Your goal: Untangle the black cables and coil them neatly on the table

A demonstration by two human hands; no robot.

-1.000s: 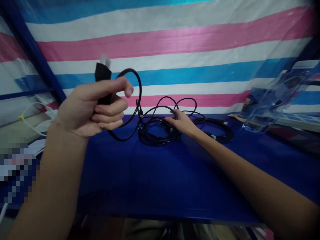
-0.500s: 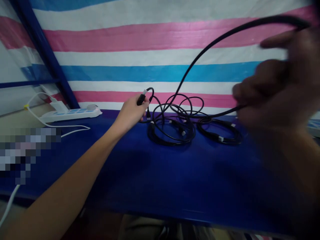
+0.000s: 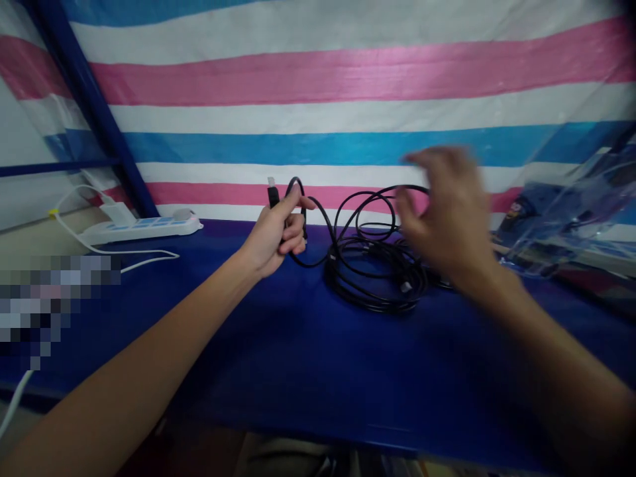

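Observation:
Closed around a black USB cable [image 3: 273, 195], my left hand [image 3: 281, 228] is raised above the left part of the blue table. The cable's light-tipped plug sticks up past the thumb, and a loop of cord arches over the fingers. From there the cord runs right into loose loops and a coiled bundle of black cables [image 3: 370, 306]. My right hand [image 3: 447, 215] hovers over the right side of these loops, smeared by motion. Its thumb and fingers are apart with nothing visible between them, and it hides part of the cables behind.
A white power strip [image 3: 144, 228] with a plugged-in white charger [image 3: 118, 212] lies at the back left. Clear plastic packaging [image 3: 556, 218] is at the right. Striped sheeting [image 3: 318, 79] hangs behind the blue table [image 3: 298, 371]. A blurred-out patch covers the left edge.
My right hand has let go of the long cable arc and come down and left over the coils. The bundles now lie closer together. My left hand still grips its cable, the plug more upright.

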